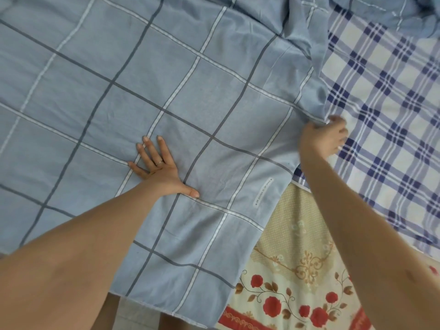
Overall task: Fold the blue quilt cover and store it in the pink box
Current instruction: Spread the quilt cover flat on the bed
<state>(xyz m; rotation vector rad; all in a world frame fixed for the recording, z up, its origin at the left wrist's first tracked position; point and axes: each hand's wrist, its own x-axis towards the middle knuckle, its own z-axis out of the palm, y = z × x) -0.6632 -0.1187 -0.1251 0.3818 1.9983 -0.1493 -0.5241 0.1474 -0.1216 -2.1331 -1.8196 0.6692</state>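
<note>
Item — blue checked fabric quilt cover (166, 79): spread over the left and middle of the white-and-navy plaid bedsheet (392, 115). Your right hand (323, 139) grips its right edge, with the bulk lying leftward. Your left hand (158, 167) — fingers splayed flat — pins the middle. Pink box: unseen.

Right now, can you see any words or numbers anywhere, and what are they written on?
White label on the blue quilt cover, near its right edge: one line of tiny print, too small and blurred to read.
There is no other writing: the checked sheet and the flowered cloth show only patterns, with no words, numbers or signs.
</note>
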